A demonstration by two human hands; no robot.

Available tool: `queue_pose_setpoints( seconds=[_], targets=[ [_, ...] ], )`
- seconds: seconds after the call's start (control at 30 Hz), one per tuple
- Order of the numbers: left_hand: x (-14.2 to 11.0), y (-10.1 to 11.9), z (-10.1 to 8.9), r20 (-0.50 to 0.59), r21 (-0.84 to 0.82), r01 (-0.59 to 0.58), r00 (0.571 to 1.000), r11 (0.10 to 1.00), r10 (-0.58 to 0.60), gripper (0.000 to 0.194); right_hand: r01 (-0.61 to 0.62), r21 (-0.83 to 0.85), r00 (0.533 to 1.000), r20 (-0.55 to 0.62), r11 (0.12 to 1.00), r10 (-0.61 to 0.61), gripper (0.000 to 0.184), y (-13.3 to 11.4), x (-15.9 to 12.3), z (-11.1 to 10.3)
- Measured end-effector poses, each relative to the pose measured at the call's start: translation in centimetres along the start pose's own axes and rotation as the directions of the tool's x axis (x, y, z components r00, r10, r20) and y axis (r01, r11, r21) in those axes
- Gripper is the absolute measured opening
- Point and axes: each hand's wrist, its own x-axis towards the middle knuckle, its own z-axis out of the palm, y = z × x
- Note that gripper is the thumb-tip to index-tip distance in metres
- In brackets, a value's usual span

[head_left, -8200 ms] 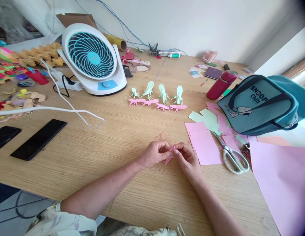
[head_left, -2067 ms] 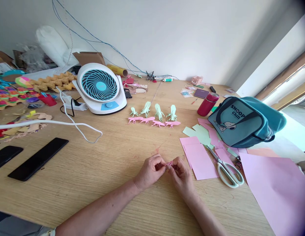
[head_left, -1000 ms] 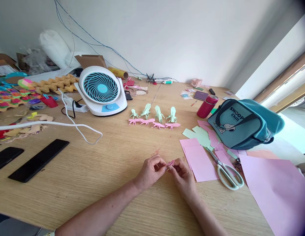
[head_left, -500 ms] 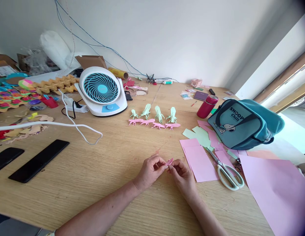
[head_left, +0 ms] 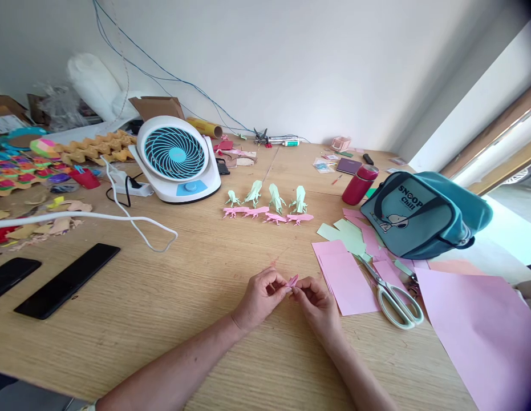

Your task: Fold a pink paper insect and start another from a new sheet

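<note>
Between my two hands is a small folded piece of pink paper (head_left: 293, 280), its pointed tip sticking up from the fingers. My left hand (head_left: 263, 297) pinches it from the left with thumb and forefinger. From the right, my right hand (head_left: 317, 305) pinches the same paper, and the fingertips nearly meet. Most of the fold is hidden by the fingers. Farther back stand several green folded-paper insects (head_left: 276, 198), with a row of pink folded-paper insects (head_left: 276, 218) just in front of them. Beside my right hand lies a stack of pink paper sheets (head_left: 348, 285).
White-handled scissors (head_left: 397, 305) lie right of the stack, near a large pink sheet (head_left: 474, 325) and green paper pieces (head_left: 351, 235). A red bottle (head_left: 360, 184) and teal bag (head_left: 414, 214) stand behind. At left are a fan (head_left: 175, 157), white cable (head_left: 149, 220) and black phone (head_left: 68, 279).
Almost nothing differs. Both hands keep their pinch on the pink paper, and the whole view has shifted very slightly.
</note>
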Motion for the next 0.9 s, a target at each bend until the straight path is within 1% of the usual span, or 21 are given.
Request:
queue_pose_setpoints(
  seconds=[0.17, 0.33, 0.53, 0.67, 0.9],
  targets=[
    [0.13, 0.20, 0.10, -0.021, -0.013, 0.011, 1.000, 1.000, -0.011, 0.027, -0.014, 0.016, 1.000, -0.003, 1.000, 0.014, 0.011, 0.04, -0.05, 0.06],
    [0.13, -0.10, 0.13, -0.017, -0.053, 0.015, 1.000, 0.998, -0.016, 0.027, -0.020, 0.012, 1.000, 0.000, 1.000, 0.020, 0.012, 0.15, -0.14, 0.06],
    [0.04, -0.23, 0.05, 0.000, -0.115, 0.024, 1.000, 0.993, -0.024, 0.024, 0.008, -0.018, 1.000, -0.020, 1.000, -0.009, 0.015, -0.08, -0.19, 0.19],
    [0.07, 0.06, 0.10, -0.014, -0.109, 0.037, 0.999, 0.993, -0.039, 0.025, 0.022, -0.032, 0.999, -0.026, 0.999, -0.023, 0.016, -0.13, -0.21, 0.26],
    [0.06, 0.30, 0.20, -0.037, -0.088, 0.031, 0.999, 0.996, -0.035, 0.027, 0.015, -0.001, 1.000, -0.018, 1.000, -0.015, 0.010, -0.24, -0.24, 0.21]
  ],
)
